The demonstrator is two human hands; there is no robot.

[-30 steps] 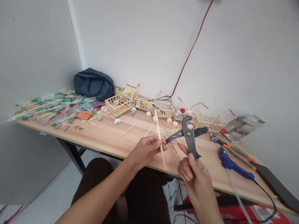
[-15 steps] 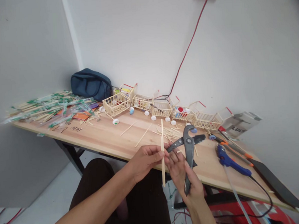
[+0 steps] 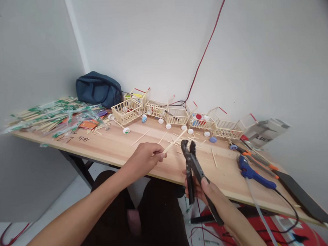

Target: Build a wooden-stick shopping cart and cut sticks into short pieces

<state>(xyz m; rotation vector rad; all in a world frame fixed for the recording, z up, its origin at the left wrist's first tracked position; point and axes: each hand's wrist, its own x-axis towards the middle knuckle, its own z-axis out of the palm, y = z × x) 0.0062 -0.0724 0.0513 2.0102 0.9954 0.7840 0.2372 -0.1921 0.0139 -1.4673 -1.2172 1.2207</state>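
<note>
My left hand [image 3: 148, 158] pinches a thin wooden stick [image 3: 176, 140] between thumb and fingers. The stick slants up to the right over the table; whether a second stick lies along it, I cannot tell. In my right hand [image 3: 210, 190] are the handles of a black pipe cutter [image 3: 193, 165], with its curved hook jaw pointing up. A small gap separates the cutter's jaws from the stick. Beneath and behind them, cut wooden pieces [image 3: 191, 145] lie scattered on the table [image 3: 152, 167].
Small stick-built carts [image 3: 127, 112] with bottle-cap wheels line the wall. Wrapped chopsticks [image 3: 50, 116] are heaped at left beside a blue bag [image 3: 98, 89]. To the right are a blue glue gun [image 3: 254, 173], orange-handled tools [image 3: 261, 163] and a box [image 3: 269, 132]. A red cable [image 3: 208, 43] hangs down the wall.
My hands have moved apart. The left one shifted left and up, tilting the stick from upright to slanting. The cutter turned in my right hand, and its handles now run closer together.
</note>
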